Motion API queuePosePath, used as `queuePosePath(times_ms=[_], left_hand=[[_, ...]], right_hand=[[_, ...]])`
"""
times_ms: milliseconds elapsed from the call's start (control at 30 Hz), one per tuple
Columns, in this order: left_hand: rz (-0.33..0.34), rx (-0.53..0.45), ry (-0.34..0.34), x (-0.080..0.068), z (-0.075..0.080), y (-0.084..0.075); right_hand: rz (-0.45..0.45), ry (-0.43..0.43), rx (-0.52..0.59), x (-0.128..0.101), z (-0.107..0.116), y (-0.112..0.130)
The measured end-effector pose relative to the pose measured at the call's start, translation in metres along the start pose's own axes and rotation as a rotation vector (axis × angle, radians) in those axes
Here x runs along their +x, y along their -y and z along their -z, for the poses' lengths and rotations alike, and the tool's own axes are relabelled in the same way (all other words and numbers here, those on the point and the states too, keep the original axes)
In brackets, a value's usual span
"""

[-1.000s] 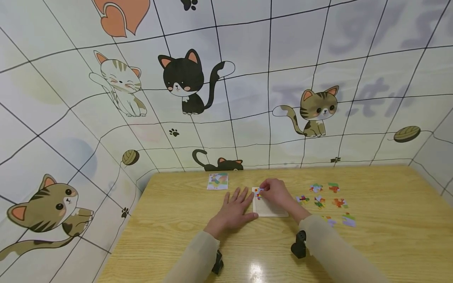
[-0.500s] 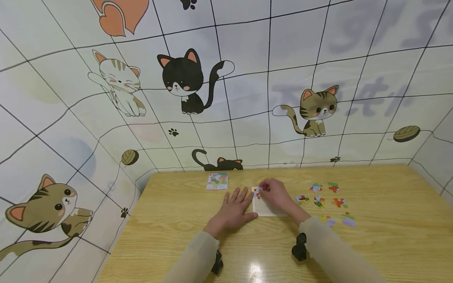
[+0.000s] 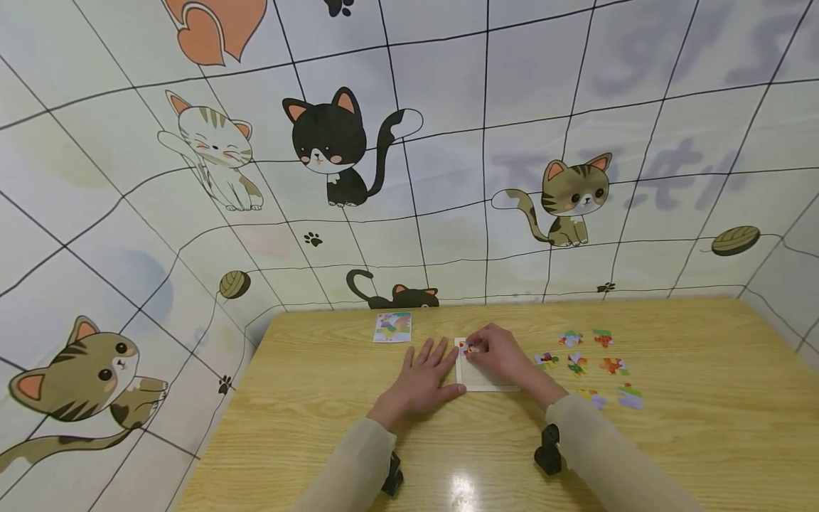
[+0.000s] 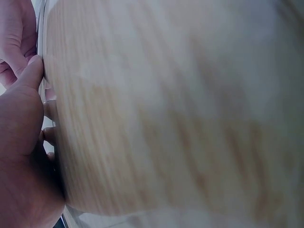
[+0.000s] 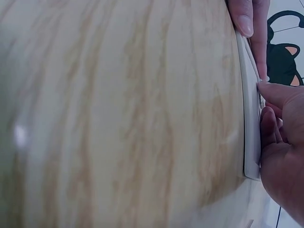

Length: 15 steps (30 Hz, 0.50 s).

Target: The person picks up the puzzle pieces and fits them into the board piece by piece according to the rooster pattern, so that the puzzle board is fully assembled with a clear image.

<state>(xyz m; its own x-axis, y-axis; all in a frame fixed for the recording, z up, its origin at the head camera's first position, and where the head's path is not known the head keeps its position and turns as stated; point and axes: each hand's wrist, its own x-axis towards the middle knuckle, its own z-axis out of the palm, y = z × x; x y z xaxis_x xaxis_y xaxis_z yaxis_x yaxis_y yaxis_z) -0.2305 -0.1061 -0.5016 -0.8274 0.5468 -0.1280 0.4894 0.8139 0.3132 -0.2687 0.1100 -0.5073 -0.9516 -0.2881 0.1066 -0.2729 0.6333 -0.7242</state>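
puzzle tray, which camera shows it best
The head view. There the white puzzle tray lies flat on the wooden table, one coloured piece in its far left corner, between the left hand and the right hand. The right wrist view shows only its white edge side-on; the left wrist view shows a blurred sliver.

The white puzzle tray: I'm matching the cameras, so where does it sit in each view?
Head: white puzzle tray at table centre, between both hands.
Left wrist: only a thin pale edge at upper left, by the left hand's thumb.
Right wrist: edge-on white strip at right.
Shared landmark: wooden table.
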Motion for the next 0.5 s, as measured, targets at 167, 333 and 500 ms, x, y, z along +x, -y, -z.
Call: queuePosePath(times_ms=[167,333,500], left_hand=[[-0.002,0.013,0.002,0.0012,-0.0016,0.0009],[-0.007,0.016,-0.004,0.0018,-0.0033,0.0013],[-0.005,0.018,-0.004,0.0012,-0.0026,0.0003]], right_hand=[[-0.001,0.009,-0.01,-0.0016,-0.0011,0.0014],[0.021,-0.008,-0.032,-0.002,-0.0032,0.0014],[0.027,-0.023,-0.044,-0.0018,-0.0046,-0.0004]])
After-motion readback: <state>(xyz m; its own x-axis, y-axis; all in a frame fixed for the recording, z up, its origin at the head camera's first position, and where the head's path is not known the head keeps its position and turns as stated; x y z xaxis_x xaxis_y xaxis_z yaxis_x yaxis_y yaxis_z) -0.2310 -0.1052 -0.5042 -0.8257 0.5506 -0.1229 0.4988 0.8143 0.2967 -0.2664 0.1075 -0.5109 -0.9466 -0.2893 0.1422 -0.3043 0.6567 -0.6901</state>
